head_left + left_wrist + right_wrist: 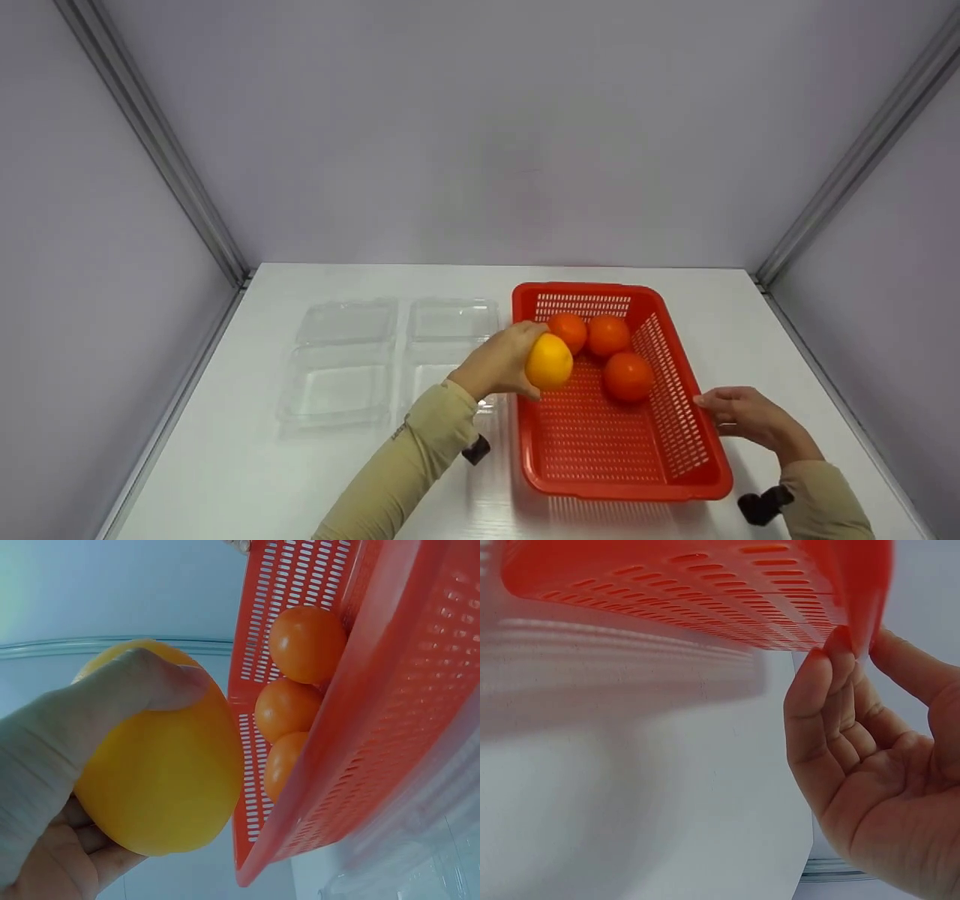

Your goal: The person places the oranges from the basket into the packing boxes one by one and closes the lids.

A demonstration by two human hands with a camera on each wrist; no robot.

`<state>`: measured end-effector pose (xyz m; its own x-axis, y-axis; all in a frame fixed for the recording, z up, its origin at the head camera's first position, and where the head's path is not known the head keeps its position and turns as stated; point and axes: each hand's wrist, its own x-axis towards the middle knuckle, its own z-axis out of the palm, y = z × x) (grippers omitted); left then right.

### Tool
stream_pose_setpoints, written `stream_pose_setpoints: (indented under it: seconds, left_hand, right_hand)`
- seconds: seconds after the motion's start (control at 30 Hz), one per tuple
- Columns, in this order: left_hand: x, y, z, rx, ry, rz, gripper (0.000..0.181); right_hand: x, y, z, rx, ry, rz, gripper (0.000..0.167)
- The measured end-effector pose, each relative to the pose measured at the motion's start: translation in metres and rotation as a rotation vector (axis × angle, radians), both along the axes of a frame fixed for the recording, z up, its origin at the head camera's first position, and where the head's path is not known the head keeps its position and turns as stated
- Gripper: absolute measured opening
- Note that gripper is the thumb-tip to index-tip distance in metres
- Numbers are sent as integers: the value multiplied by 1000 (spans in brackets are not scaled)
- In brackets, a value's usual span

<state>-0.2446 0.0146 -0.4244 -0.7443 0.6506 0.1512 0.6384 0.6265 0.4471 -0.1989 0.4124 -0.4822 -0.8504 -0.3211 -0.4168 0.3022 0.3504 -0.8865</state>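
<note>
A yellow-orange round fruit (549, 362) is gripped in my left hand (508, 358), raised at the left side of a red plastic basket (607, 450). The left wrist view shows the thumb pressed across this fruit (165, 772), with the other fingers partly hidden behind it. Three deeper-orange oranges (628, 377) lie in the far half of the basket. At the basket's right side, my right hand (750, 416) pinches the rim. Its thumb and curled fingertips meet at that rim (866, 607) in the right wrist view.
Two clear plastic clamshell boxes stand with lids open on the white table (217, 465), left of the basket: one at the far left (341, 390), the other (454, 322) close to the basket and partly behind my left arm. Grey walls enclose the table.
</note>
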Motion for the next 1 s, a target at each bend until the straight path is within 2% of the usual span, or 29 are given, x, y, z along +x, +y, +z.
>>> stream_pose_setpoints:
  seconds: [0.43, 0.7, 1.0]
  left_hand:
    - [-2, -16, -3, 29, -15, 22, 88]
    - [-3, -24, -6, 56, -34, 45, 82]
    - [-5, -30, -6, 46, -55, 74, 87]
  right_hand:
    - [0, -1, 0, 14, 1, 0, 40]
    - [0, 0, 0, -23, 6, 11, 36]
    - [1, 0, -1, -25, 3, -3, 32]
